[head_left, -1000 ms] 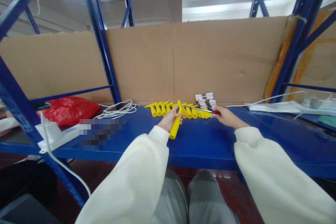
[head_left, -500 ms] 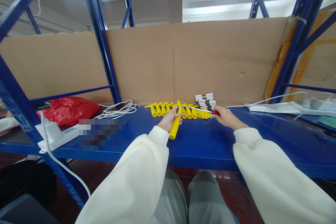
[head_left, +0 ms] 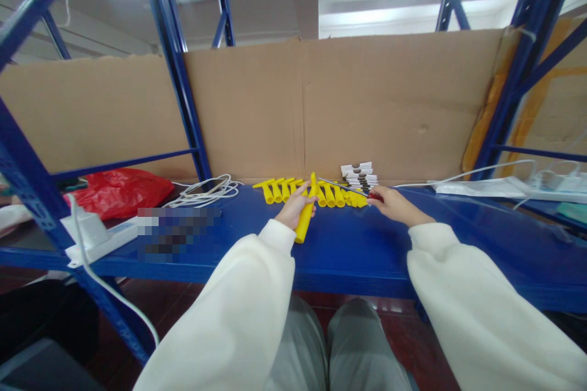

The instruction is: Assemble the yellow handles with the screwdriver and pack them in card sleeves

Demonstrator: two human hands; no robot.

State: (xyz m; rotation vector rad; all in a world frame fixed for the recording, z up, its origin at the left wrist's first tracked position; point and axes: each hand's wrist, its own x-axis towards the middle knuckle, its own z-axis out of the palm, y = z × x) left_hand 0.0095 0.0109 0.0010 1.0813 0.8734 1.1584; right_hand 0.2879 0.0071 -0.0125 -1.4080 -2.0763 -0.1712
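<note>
While a cardboard panel (head_left: 403,104) walls off the back, the blue table (head_left: 358,250) carries the work. Red bag (head_left: 126,192) and coiled white cable (head_left: 206,191) sit off left, probably parked there to leave the middle free. Row of yellow parts (head_left: 277,192) lies against the cardboard, wide ends toward the person; likely lined up for easy pickup. White stack (head_left: 362,178) just behind the row's right end, small yellow pieces (head_left: 355,199) in front of it.

Held yellow part (head_left: 303,225): in front of the row, tilted, head up, wide end toward the person, presumably so the head faces the tool. Thin-shafted tool (head_left: 343,187), red handle, comes in from the right; tip just beside the head, contact can't be told.

Left hand (head_left: 291,212): fingers closed round the held part's middle. Right hand (head_left: 391,203): fingers clamped on the tool's handle, no visible gap; fingertips partly hidden.
</note>
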